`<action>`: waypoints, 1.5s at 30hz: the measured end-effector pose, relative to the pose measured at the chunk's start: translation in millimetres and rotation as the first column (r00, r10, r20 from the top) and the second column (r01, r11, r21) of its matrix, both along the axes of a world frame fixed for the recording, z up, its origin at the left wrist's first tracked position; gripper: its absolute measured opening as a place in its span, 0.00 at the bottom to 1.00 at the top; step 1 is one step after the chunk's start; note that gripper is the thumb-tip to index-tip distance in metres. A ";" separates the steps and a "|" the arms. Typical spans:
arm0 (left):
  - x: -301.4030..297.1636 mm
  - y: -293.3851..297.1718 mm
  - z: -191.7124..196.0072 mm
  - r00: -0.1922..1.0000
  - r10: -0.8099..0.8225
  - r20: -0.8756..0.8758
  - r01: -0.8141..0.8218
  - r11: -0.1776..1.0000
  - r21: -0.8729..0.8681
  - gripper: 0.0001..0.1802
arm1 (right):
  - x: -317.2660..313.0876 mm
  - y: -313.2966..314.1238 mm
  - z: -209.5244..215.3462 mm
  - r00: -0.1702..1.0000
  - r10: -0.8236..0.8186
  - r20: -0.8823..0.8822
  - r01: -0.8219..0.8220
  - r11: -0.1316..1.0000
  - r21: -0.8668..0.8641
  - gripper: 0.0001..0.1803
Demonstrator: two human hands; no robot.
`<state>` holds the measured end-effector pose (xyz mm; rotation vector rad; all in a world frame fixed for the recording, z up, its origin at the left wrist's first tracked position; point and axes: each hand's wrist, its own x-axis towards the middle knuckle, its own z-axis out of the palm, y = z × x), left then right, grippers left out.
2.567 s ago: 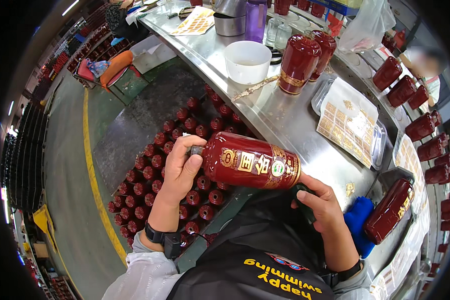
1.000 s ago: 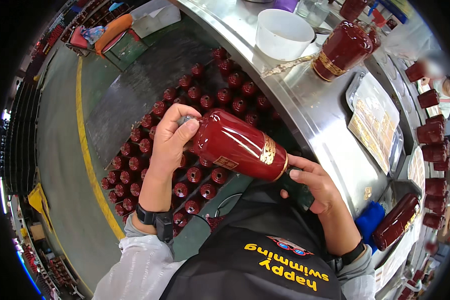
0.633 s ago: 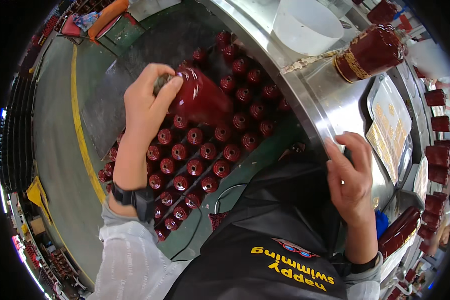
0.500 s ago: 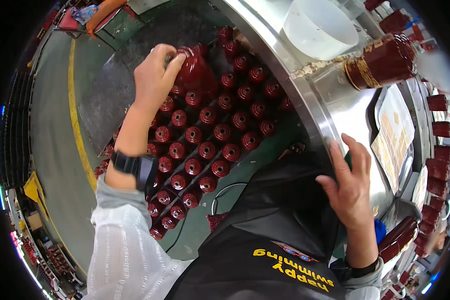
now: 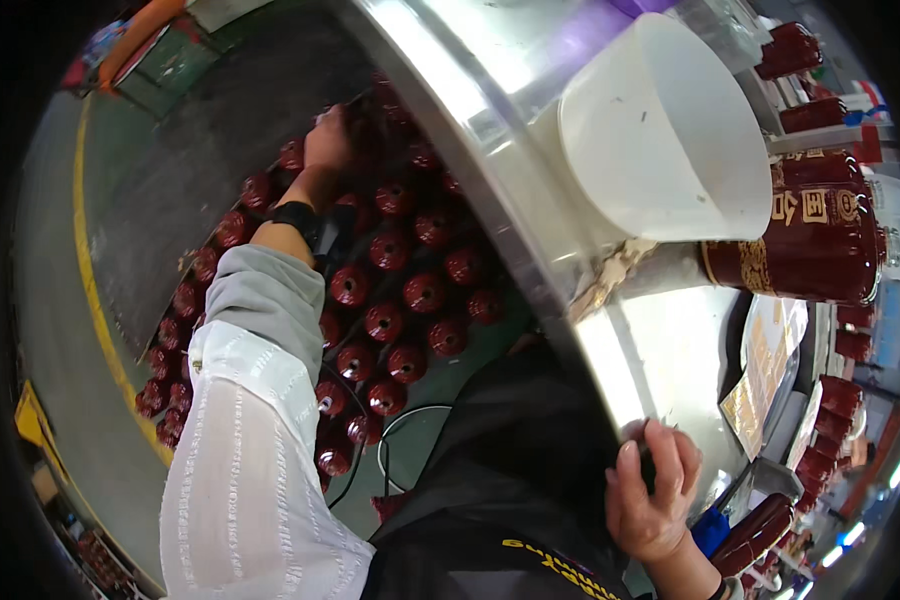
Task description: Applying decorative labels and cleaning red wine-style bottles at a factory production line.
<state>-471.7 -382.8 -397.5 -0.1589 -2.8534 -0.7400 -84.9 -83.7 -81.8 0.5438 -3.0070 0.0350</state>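
Note:
My left hand (image 5: pixel 332 142) reaches down at the far end of a group of glossy dark red bottles (image 5: pixel 423 292), which stand low beside the table with holes in their tops. Its fingers are hidden and in shadow, so whether they grip a bottle is unclear. My right hand (image 5: pixel 655 495) is at the near edge of the metal table (image 5: pixel 530 190), fingers loosely curled and apart, with nothing visible in it. Past it on the table lie a sheet with gold patterns (image 5: pixel 765 350) and a blue thing (image 5: pixel 710 530).
A white plastic tub (image 5: pixel 630 130) stands on the table, with a large dark red jar with gold decoration (image 5: pixel 820 235) behind it. A crumpled pale rag (image 5: pixel 615 275) lies by the tub. More dark red jars (image 5: pixel 835 415) line the right. A cable (image 5: pixel 382 440) loops near the bottles.
My left hand, which held a dark red bottle by its top, has gone lower among the bottles. My right hand has curled its fingers and shifted nearer to me. The view has moved.

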 end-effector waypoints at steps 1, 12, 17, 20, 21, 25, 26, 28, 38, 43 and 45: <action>-5.5 0.5 -9.9 0.998 0.019 0.055 -0.018 1.000 -0.010 0.20 | 1.2 0.3 -0.3 1.000 0.004 0.012 -0.004 1.000 -0.011 0.21; 19.2 117.7 -16.0 0.877 -0.429 0.214 0.316 0.853 0.416 0.18 | 0.4 8.4 8.0 0.999 -0.048 0.022 0.049 0.998 -0.041 0.23; 85.8 336.2 160.1 0.737 -0.645 0.201 0.458 0.696 0.553 0.18 | 2.4 9.1 -2.4 0.998 -0.041 -0.052 0.034 0.991 -0.130 0.23; 127.0 359.9 206.3 0.694 -0.693 0.195 0.485 0.650 0.585 0.17 | 8.3 5.6 -11.2 0.992 -0.046 -0.115 0.030 0.990 -0.136 0.23; 142.4 340.9 193.8 0.661 -0.728 0.182 0.510 0.614 0.602 0.17 | 15.7 10.1 -11.7 0.991 -0.063 -0.118 0.049 0.992 -0.119 0.23; 130.1 118.7 55.3 0.623 -0.768 0.150 0.546 0.564 0.620 0.17 | 31.0 16.4 -11.1 0.968 -0.100 -0.229 0.078 0.992 -0.102 0.23; 122.4 56.3 36.1 0.643 -0.751 0.151 0.539 0.584 0.608 0.17 | 27.8 12.8 -13.4 0.961 -0.073 -0.267 0.043 0.992 -0.118 0.23; 120.1 -15.0 11.8 0.675 -0.722 0.152 0.521 0.612 0.595 0.16 | 24.3 8.1 -17.4 0.955 -0.047 -0.293 0.001 0.988 -0.157 0.23; 335.2 87.8 269.0 0.565 -0.772 0.291 0.300 0.521 0.799 0.14 | 131.7 51.1 70.1 0.945 -0.290 -0.153 0.080 0.656 -0.750 0.21; 411.7 203.0 336.5 0.437 -0.898 -0.041 0.672 0.296 0.679 0.17 | 256.1 139.4 99.4 0.727 -0.686 -0.008 0.261 0.287 -0.922 0.14; 437.6 253.9 350.5 0.309 -0.941 -0.140 0.769 0.161 0.618 0.21 | 283.1 163.8 88.6 0.600 -0.799 0.042 0.270 0.152 -0.951 0.14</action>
